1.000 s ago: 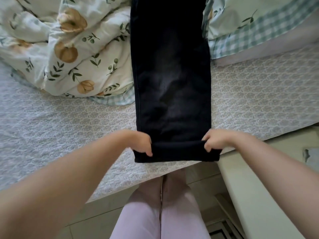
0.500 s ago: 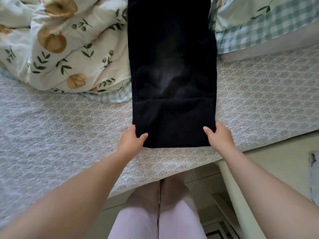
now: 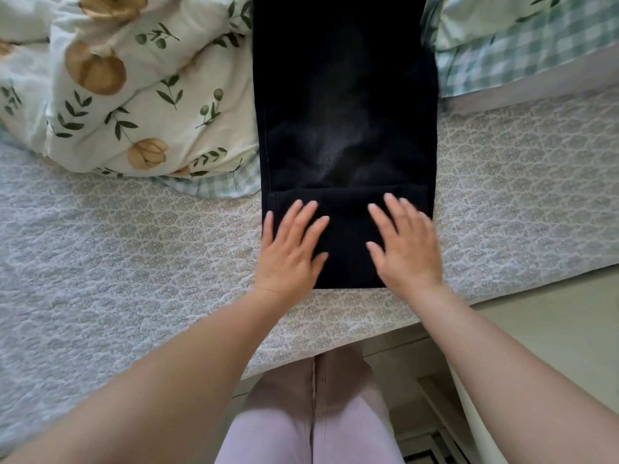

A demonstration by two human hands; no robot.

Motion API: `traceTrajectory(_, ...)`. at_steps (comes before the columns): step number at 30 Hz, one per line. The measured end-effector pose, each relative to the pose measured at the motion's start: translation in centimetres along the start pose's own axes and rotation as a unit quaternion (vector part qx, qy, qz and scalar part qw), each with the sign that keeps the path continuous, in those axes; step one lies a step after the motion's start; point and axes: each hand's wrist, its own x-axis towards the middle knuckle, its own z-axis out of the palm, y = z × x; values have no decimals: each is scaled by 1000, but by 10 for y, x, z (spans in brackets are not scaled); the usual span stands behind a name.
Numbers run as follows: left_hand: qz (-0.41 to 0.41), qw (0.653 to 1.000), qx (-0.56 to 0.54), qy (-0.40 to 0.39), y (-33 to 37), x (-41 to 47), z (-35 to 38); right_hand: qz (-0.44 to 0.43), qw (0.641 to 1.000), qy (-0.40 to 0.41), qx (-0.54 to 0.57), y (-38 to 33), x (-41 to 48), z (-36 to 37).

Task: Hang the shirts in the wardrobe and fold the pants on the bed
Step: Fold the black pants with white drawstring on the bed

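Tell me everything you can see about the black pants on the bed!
The black pants look like thick, soft cloth, laid flat in a long strip that runs off the picture's top. The near end is folded over itself into a flap. They lie on the patterned grey bed cover, one edge against the flowery duvet. The left hand and right hand rest flat on the flap, fingers spread.

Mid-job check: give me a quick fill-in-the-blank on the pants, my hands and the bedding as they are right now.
1. The pants on the bed are ____ in colour.
2. The left hand and right hand both rest on the pants' ____ near end.
3. The floral duvet lies on the ____ side of the pants.
Missing words: black; folded; left.
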Motion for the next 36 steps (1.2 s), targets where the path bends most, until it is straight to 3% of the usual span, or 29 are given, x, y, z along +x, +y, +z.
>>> traceTrajectory(2, 70, 987, 86, -119, -9, 5, 11, -26, 993, -105, -43, 5, 8, 10)
traceTrajectory(6, 17, 972, 82, -218, -54, 12, 15, 1, 982, -168, -87, 48, 10, 13)
traceTrajectory(12, 74, 970, 115, -199, -42, 10, 4, -100, 969, -174, -143, 60, 3, -6)
traceTrajectory(15, 95, 959, 124, -237, -22, -3, 10, -145, 949, -211, -183, 40, -14, 3)
traceTrajectory(19, 55, 960, 136, -237, 1, -6, 20, -107, 951, -196, -213, 21, -22, 16)
traceTrajectory(23, 79, 949, 201, -230, -4, -5, 12, -87, 958, -184, -200, 21, -14, 11)
traceTrajectory(27, 73, 932, 227, -273, -6, -8, -4, -81, 958, -208, -178, 18, -12, 0)
traceTrajectory(33, 27, 930, 133, -343, 7, -16, -42, -85, 942, -303, -113, 17, -30, -36)
traceTrajectory(36, 16, 900, 76, -428, 13, -32, -61, -74, 913, -394, -73, 11, -51, -52)
